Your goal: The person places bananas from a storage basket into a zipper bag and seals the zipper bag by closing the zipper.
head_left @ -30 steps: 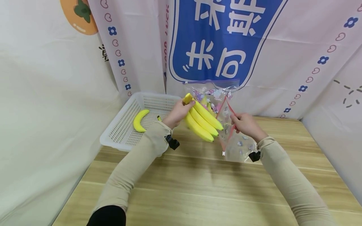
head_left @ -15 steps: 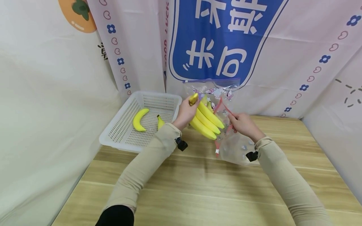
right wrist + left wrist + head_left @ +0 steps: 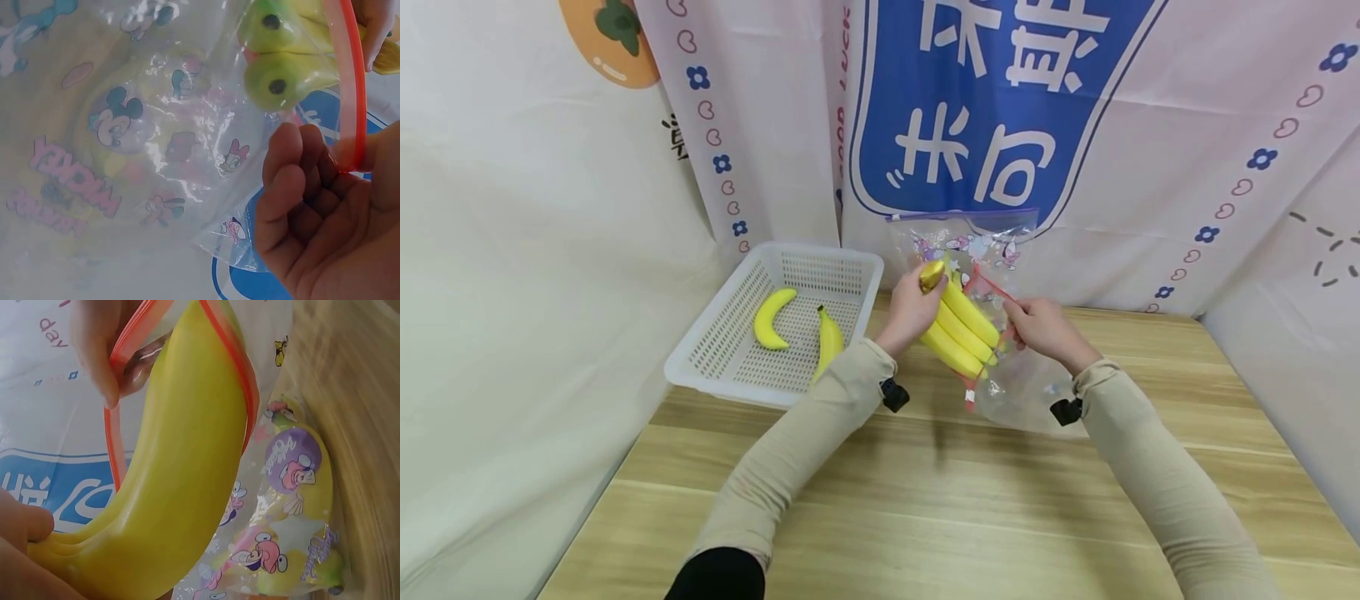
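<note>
My left hand [image 3: 913,310] grips a bunch of yellow bananas [image 3: 961,325] by its stem. The bunch slants down to the right, its green tips [image 3: 275,62] inside the mouth of a clear printed zip bag [image 3: 1030,404]. In the left wrist view the red zip edges [image 3: 247,394] lie on both sides of the bunch. My right hand [image 3: 1048,329] pinches the bag's red rim and keeps the mouth apart. Behind the bunch stands another clear bag with a purple zip [image 3: 962,218]. Yellow fruit shows through its printed side [image 3: 300,531].
To the left stands a white perforated basket [image 3: 700,379]. One curved banana [image 3: 769,319] and a second banana [image 3: 830,342], partly behind my left sleeve, lie in it. A printed cloth [image 3: 775,125] hangs along the back of the wooden table [image 3: 925,517].
My left hand has moved right with the bunch, whose tips have passed into the red-edged bag's mouth. The bag's rim has shifted left around them. More of the basket's second banana shows.
</note>
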Motion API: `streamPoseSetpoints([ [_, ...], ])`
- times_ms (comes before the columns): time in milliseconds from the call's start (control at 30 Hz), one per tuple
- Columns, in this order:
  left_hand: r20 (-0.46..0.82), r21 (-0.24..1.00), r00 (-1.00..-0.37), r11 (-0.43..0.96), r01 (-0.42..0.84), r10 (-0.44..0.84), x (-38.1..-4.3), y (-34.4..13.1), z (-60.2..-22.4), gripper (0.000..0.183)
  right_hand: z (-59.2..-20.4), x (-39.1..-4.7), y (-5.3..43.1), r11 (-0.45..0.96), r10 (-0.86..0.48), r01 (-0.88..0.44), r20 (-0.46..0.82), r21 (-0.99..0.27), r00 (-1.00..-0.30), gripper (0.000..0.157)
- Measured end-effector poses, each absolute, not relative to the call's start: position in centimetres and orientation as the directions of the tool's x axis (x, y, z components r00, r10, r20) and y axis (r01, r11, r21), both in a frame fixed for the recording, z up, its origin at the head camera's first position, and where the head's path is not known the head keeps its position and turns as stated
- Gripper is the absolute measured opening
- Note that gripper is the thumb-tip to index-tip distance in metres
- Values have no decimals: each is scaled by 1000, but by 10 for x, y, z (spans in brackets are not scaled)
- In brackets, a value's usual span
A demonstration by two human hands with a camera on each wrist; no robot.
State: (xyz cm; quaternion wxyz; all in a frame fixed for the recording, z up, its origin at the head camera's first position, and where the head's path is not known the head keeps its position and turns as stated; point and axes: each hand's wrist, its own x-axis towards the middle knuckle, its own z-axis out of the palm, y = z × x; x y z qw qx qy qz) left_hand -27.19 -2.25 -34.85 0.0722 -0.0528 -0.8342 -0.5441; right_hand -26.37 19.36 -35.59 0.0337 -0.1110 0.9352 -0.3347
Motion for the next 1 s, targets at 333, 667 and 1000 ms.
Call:
streamPoseSetpoints([
  [333, 164, 914, -981, 358, 190, 100, -262, -15, -359, 37, -351, -266, 192, 733, -218, -156, -10, -662, -976, 50],
  [667, 187, 900, -960, 355, 251, 207, -254, -12, -374, 29, -343, -266, 190, 694, -213, -149, -3, -704, -977, 48],
  [1000, 156, 845, -943, 455, 281, 294, -250, -13, -388, 45, -335, -265, 190, 709, -193, -130, -14, -693, -981, 47],
])
